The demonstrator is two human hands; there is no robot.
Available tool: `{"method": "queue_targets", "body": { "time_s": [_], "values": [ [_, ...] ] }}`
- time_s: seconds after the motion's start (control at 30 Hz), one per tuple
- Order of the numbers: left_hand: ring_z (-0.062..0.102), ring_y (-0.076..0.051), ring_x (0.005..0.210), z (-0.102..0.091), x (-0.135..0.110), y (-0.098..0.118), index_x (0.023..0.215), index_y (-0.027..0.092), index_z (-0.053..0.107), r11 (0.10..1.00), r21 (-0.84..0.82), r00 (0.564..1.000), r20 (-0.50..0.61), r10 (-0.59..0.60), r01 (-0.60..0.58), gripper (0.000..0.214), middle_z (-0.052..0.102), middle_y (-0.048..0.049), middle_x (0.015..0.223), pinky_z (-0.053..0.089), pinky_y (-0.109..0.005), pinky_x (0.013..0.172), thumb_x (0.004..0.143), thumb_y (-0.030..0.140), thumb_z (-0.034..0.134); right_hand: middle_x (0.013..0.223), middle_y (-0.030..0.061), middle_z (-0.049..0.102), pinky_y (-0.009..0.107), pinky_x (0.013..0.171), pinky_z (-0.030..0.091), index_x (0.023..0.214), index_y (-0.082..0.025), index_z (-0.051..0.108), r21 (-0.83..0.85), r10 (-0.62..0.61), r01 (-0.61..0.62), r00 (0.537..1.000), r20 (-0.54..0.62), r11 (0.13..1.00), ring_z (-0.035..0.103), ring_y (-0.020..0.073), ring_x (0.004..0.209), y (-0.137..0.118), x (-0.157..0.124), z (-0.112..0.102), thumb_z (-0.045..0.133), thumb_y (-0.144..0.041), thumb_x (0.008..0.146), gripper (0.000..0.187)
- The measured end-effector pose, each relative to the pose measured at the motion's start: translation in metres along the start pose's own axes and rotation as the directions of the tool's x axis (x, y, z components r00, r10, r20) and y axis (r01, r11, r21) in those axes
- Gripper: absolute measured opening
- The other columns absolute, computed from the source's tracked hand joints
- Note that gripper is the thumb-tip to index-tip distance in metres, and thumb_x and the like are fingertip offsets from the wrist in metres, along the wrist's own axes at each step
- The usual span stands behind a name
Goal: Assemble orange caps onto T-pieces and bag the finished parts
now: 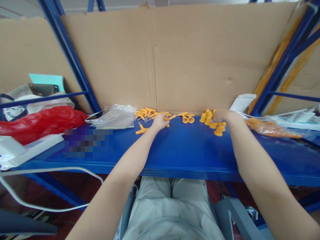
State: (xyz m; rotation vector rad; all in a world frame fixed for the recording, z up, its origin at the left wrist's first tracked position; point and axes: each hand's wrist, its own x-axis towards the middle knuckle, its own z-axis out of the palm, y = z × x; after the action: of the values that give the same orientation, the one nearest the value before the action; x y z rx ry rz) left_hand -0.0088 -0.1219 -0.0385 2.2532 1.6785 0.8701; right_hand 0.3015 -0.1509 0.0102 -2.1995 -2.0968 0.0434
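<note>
My left hand (161,122) is closed around an orange T-shaped plastic piece (172,117), with a short chain at its far end. Just behind and left of that hand lies a pile of similar orange pieces with chains (147,112). One loose T-shaped piece (142,130) rests nearer the front. My right hand (221,115) reaches in among several orange cone-shaped caps (207,116); its fingers are mostly hidden, so their grip is unclear. Another orange cap (220,129) stands just in front of it. Between my hands lie two round-ended orange pieces (188,118).
A cardboard sheet (200,60) walls off the back of the blue table (185,150). Clear plastic bags (116,116) and a red bag (47,120) lie at left. A bag of orange parts (272,128) lies at right. Blue posts (72,56) frame both sides.
</note>
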Motion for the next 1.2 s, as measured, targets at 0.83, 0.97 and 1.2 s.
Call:
{"method": "queue_targets", "body": {
  "time_s": [0.83, 0.97, 1.2],
  "values": [
    [0.070, -0.023, 0.090, 0.015, 0.009, -0.011, 0.104, 0.013, 0.069, 0.965, 0.120, 0.968, -0.068, 0.243, -0.234, 0.026, 0.073, -0.0071, 0.088, 0.053, -0.033, 0.086, 0.078, 0.013, 0.067, 0.085, 0.0066, 0.075, 0.033, 0.072, 0.052, 0.082, -0.019, 0.072, 0.108, -0.194, 0.215, 0.965, -0.177, 0.971, 0.069, 0.0241, 0.079, -0.055, -0.003, 0.045, 0.071, -0.018, 0.071, 0.011],
    [0.069, -0.022, 0.090, 0.015, 0.009, -0.010, 0.102, 0.015, 0.069, 0.959, 0.101, 0.960, -0.064, 0.272, -0.264, 0.025, 0.072, -0.0056, 0.089, 0.052, -0.032, 0.087, 0.077, 0.013, 0.068, 0.097, 0.0076, 0.076, 0.030, 0.080, 0.050, 0.090, -0.019, 0.075, 0.021, -0.242, 0.252, 0.949, -0.204, 0.968, 0.070, 0.0247, 0.091, -0.068, -0.006, 0.041, 0.067, -0.013, 0.073, 0.020],
    [0.069, -0.023, 0.092, 0.015, 0.009, -0.009, 0.102, 0.014, 0.070, 0.955, 0.089, 0.956, -0.055, 0.288, -0.282, 0.027, 0.072, -0.0072, 0.092, 0.051, -0.032, 0.089, 0.076, 0.011, 0.068, 0.116, 0.0106, 0.073, 0.033, 0.091, 0.049, 0.109, -0.020, 0.074, -0.067, -0.296, 0.288, 0.934, -0.200, 0.955, 0.068, 0.0284, 0.109, -0.070, -0.007, 0.041, 0.063, -0.015, 0.079, 0.032]
  ]
}}
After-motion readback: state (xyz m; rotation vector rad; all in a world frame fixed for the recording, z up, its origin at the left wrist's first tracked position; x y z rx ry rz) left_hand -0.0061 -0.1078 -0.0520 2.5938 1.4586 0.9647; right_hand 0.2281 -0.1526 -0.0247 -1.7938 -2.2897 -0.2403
